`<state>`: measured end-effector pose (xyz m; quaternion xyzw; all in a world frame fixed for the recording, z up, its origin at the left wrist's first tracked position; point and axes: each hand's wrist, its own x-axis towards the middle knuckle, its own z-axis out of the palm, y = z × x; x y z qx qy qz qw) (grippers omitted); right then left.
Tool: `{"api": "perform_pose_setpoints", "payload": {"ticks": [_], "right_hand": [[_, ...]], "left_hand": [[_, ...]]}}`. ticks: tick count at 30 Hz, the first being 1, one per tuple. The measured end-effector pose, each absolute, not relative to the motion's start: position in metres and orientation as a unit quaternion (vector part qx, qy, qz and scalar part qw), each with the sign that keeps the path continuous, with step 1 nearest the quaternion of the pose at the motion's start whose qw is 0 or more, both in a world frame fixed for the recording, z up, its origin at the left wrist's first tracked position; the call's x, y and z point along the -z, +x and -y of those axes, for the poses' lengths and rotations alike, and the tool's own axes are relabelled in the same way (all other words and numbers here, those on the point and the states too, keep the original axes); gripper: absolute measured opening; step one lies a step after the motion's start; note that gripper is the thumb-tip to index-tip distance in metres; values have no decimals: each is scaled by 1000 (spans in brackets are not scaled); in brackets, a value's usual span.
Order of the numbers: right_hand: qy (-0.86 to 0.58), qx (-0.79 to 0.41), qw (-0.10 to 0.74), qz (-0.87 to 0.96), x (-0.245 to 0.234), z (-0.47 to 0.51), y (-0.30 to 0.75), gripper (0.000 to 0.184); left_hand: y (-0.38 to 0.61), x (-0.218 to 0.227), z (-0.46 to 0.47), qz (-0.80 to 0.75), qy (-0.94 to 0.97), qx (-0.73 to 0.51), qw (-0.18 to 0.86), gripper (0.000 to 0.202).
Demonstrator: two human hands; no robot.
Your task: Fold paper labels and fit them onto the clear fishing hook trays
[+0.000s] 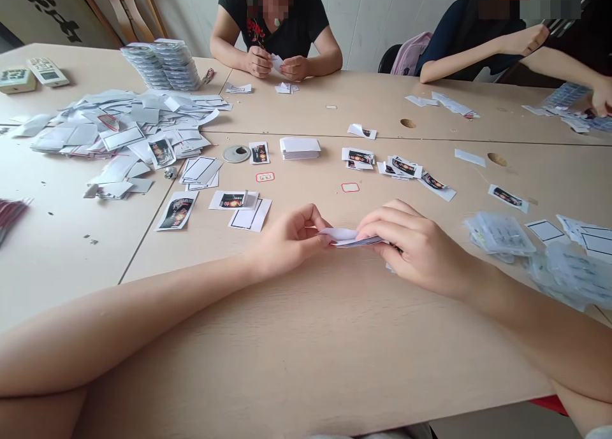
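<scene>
Between my two hands, just above the table, is a white paper slip (345, 235), which looks folded or layered. My left hand (299, 238) pinches its left end between thumb and fingers. On the other end, my right hand (414, 244) is closed, fingers over the top and thumb below. A bit of white paper shows under the right hand. Beyond my left hand lie framed white cards (250, 215) and a dark printed card (176, 211). Printed slips (358, 157) and a neat stack of white cards (299, 148) lie farther off.
A large heap of white slips (119, 127) spreads at left, with tall plastic-packed stacks (162, 66) behind. Clear plastic packets (500, 235) lie at right. Two people sit across the table (287, 356); one (276, 34) holds paper. A round grommet (236, 153) sits mid-table.
</scene>
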<state>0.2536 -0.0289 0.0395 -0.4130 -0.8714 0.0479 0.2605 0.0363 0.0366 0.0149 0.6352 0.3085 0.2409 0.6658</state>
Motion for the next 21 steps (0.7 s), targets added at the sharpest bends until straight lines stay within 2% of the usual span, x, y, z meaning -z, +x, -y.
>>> {"api": "perform_pose_setpoints", "payload": {"ticks": [13,21], "right_hand": [[-387,-105,247,882,-40,33,254,23],[-402,-91,234,881,-41,34,255,30]], "left_hand": [[33,-15,-33,-245,745,-239,573,8],[36,-15,-38,-283,638,-257,669,17]]}}
